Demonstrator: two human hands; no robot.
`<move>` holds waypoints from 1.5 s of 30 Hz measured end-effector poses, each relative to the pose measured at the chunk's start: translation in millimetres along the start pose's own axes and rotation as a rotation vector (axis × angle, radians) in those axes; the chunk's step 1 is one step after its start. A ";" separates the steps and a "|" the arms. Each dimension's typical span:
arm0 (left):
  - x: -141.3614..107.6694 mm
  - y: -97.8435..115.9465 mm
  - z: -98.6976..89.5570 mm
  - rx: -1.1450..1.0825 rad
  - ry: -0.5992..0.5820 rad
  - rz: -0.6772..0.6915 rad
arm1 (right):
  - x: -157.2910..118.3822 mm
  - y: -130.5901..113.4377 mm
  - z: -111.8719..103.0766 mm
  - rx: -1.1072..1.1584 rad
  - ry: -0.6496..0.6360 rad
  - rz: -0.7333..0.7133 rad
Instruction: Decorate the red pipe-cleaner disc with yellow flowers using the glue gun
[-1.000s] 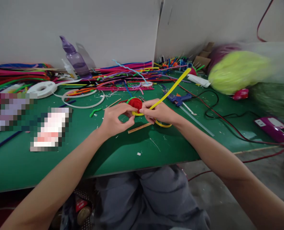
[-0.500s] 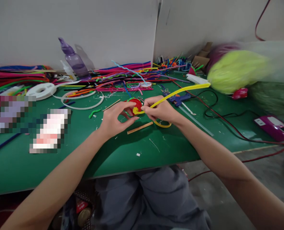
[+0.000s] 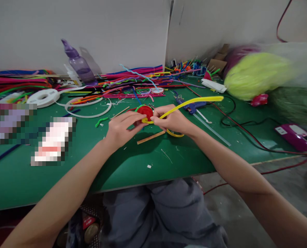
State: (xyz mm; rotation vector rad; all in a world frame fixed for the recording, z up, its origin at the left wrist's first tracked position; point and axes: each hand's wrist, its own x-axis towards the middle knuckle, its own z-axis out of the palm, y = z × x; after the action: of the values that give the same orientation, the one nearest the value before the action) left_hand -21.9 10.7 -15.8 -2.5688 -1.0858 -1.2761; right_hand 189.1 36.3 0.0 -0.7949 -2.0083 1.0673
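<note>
A long yellow pipe cleaner [image 3: 195, 101] runs through the fingers of my right hand [image 3: 169, 117], which pinches it near its left end. My left hand [image 3: 126, 125] has its thumb and fingertips closed on the curled end of that same pipe cleaner, hiding most of the curl. Right behind the fingertips sits a round red piece [image 3: 145, 112] with a bit of green at its edge. A yellow loop [image 3: 176, 133] shows below my right hand. On the table under the hands lies a thin brown stick [image 3: 150, 137].
A blue glue gun [image 3: 192, 105] with its cord lies right of my right hand. Bundles of pipe cleaners [image 3: 132, 77], a purple bottle [image 3: 81, 67] and a white ribbon roll [image 3: 43, 98] line the back. Yellow-green plastic bags [image 3: 251, 77] stand at right.
My left fingers, spread around the yellow curl before, have closed on it. The free end of the yellow pipe cleaner has dropped slightly, and more of the red piece shows.
</note>
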 end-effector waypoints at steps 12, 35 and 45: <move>0.1 2.1 -0.1 -0.003 0.053 0.085 | -0.6 -0.6 0.4 0.016 -0.020 0.023; -0.5 4.6 4.3 -0.052 0.111 0.048 | 1.6 8.8 5.9 0.369 -0.158 0.066; -1.3 3.6 3.9 0.014 0.059 0.046 | 3.3 10.1 11.0 0.439 -0.099 0.103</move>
State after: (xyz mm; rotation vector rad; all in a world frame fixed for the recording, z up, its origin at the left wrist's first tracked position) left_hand -17.6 8.6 -18.4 -2.5137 -1.0156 -1.3206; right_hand 180.2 39.0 -12.1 -0.6232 -1.7284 1.5633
